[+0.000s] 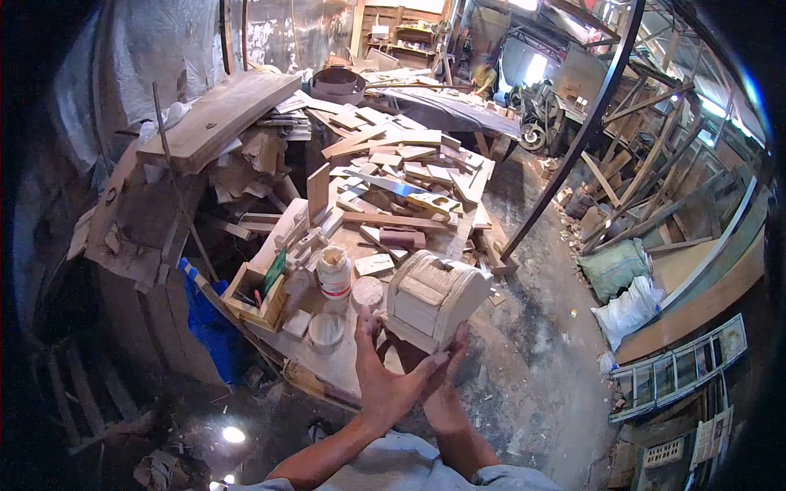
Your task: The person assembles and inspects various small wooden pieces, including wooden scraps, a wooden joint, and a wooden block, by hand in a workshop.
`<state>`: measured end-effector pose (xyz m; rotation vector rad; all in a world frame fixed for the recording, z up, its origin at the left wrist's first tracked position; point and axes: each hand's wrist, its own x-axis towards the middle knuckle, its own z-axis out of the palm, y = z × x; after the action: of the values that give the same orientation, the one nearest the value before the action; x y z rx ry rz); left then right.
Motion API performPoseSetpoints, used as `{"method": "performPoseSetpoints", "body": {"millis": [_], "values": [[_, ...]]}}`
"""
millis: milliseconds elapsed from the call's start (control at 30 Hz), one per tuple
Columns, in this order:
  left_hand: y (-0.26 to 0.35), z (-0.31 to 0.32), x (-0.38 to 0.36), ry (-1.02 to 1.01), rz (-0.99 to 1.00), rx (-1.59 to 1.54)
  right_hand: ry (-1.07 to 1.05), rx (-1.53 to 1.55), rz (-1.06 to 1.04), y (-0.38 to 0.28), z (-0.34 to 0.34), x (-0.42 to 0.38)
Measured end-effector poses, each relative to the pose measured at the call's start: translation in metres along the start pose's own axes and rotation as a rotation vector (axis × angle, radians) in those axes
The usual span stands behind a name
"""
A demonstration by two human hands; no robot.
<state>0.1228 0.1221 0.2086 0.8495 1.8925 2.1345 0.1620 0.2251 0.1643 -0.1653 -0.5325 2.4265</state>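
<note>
We count two hands: our left hand (385,380) and right hand (442,364). We see one carved wooden block (434,296), one white jar (334,272), one small wooden box (258,296) and two filled sacks (616,268) on the floor.
</note>
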Motion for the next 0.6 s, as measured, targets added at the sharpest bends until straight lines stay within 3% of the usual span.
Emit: {"method": "performPoseSetpoints", "body": {"millis": [200,300,600], "values": [[-0.017,-0.008,0.0,-0.074,0.117,-0.134,0.059,0.015,-0.001,-0.001,0.014,0.003],[-0.025,-0.009,0.003,-0.014,-0.011,-0.26,0.125,-0.056,0.004,-0.006,0.027,-0.001],[-0.01,-0.014,0.013,0.019,-0.098,-0.22,0.2,-0.05,-0.032,0.0,0.03,0.0]]}}
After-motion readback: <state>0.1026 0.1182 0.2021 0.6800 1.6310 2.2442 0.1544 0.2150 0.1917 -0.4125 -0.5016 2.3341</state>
